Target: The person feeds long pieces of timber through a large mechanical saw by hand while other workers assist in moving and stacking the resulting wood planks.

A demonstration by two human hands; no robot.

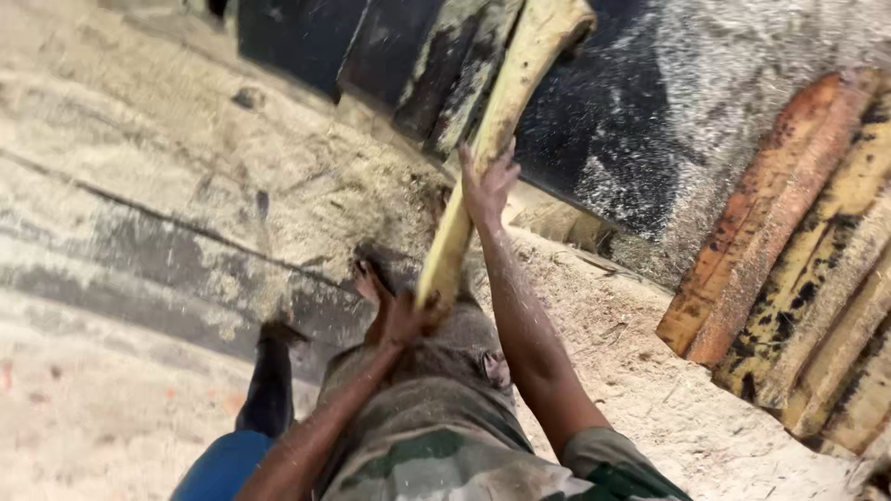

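Sawdust coats the rough floor (139,186) across the left and centre of the frame, grey and streaked, with dark boards (306,37) powdered pale along the top. At the right edge lies a stack of bark-edged slabs (798,250), orange-brown and mottled with black. A long, pale yellow plank (492,139), rounded at its top end, slants from the upper centre down to mid-frame. The left hand (394,311) cups its lower end, grip closed around the wood, forearm rising from the bottom of the frame. The right hand (487,186) presses against the plank's middle, arm outstretched, fingers spread on its edge; whether that grip wraps fully, I cannot tell.
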